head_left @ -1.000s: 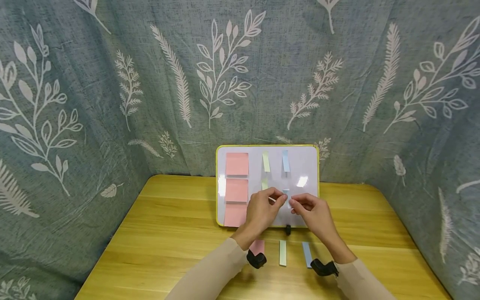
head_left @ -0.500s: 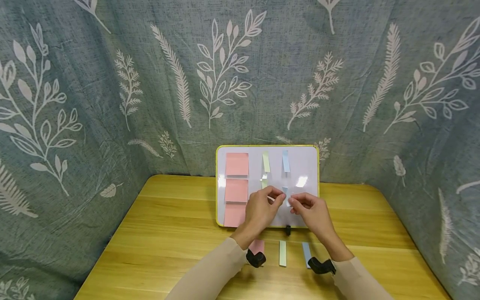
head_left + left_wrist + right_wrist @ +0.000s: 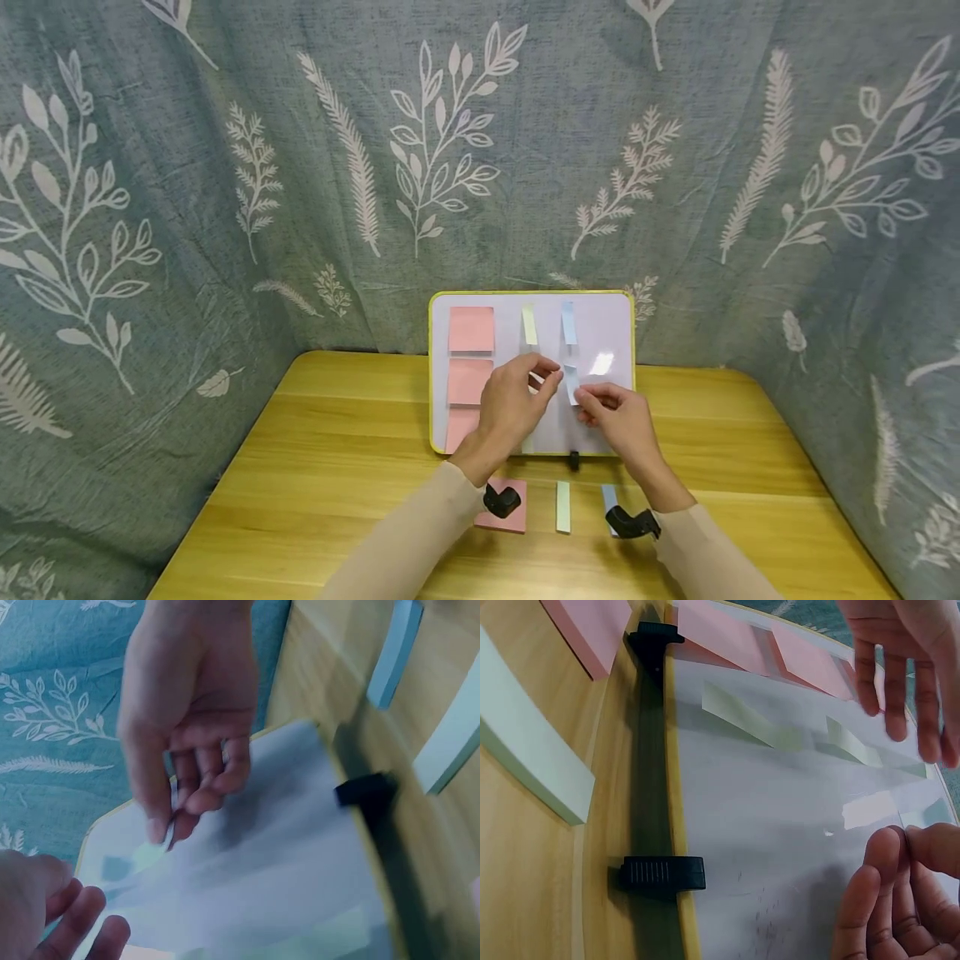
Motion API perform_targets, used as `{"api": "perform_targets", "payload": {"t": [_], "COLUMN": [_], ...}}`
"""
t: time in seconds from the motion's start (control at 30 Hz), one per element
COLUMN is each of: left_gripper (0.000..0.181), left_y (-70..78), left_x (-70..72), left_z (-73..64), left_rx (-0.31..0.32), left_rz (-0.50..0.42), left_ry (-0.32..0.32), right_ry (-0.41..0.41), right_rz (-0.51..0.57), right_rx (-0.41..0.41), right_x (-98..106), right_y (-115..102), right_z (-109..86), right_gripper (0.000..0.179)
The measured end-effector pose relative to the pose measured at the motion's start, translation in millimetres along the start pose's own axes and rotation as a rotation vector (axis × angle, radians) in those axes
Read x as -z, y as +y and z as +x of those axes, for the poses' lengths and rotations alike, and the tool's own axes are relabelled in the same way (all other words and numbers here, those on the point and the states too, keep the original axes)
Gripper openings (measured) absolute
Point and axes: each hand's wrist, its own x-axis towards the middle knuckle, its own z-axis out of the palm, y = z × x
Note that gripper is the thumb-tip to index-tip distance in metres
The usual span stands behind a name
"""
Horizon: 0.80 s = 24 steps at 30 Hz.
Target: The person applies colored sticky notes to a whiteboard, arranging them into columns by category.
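My right hand [image 3: 622, 421] pinches the lower end of a narrow blue sticky note [image 3: 572, 385] between thumb and forefinger, in front of the whiteboard [image 3: 611, 333]. Left of the note is my left hand [image 3: 513, 400], its fingers loosely bent and apart from the note. In the right wrist view, that left hand [image 3: 907, 667] has fingers extended and holds nothing. Another blue sticky note [image 3: 568, 323] hangs above. To its left is a green sticky note [image 3: 529, 323]; lower green notes [image 3: 742, 716] show in the right wrist view. Pink sticky notes [image 3: 472, 329] form the board's left column.
On the wooden table [image 3: 337, 467] before the board lie a pink note pad [image 3: 510, 518], a green strip pad [image 3: 563, 507] and a blue strip pad [image 3: 609, 497], partly covered by wrist gear. A black clip foot [image 3: 574, 460] supports the board. Patterned curtain [image 3: 337, 208] surrounds the table.
My left hand has drawn away from the blue sticky note, up and to the left. My right hand keeps its pinch, and the note has risen slightly.
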Motion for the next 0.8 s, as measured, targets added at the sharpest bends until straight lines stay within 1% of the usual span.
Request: {"api": "perform_targets", "payload": {"t": [0.13, 0.23, 0.43, 0.6, 0.67, 0.8], "left_gripper": [0.014, 0.013, 0.015, 0.017, 0.021, 0.037], "left_y": [0.1, 0.5, -2.6, -6.5, -7.7, -10.0], "left_x": [10.9, 17.7, 26.0, 28.4, 28.6, 28.0], "left_z": [11.6, 20.0, 36.8, 48.7, 52.8, 60.1], "left_rx": [-0.091, -0.144, -0.202, -0.253, -0.274, -0.285], "left_rz": [0.024, 0.044, 0.115, 0.193, 0.233, 0.329], "left_ry": [0.047, 0.079, 0.113, 0.122, 0.117, 0.069], "right_ry": [0.0, 0.005, 0.02, 0.025, 0.023, 0.024], "right_rz": [0.021, 0.029, 0.044, 0.054, 0.057, 0.063], "right_rx": [-0.017, -0.013, -0.027, -0.053, -0.056, -0.063], "right_x": [-1, -1, -4, -5, -5, -5], "right_y": [2, 3, 5, 5, 4, 4], "right_z": [3.6, 5.9, 9.8, 10.8, 10.7, 10.4], "right_gripper": [0.038, 0.038, 0.036, 0.037, 0.038, 0.038]}}
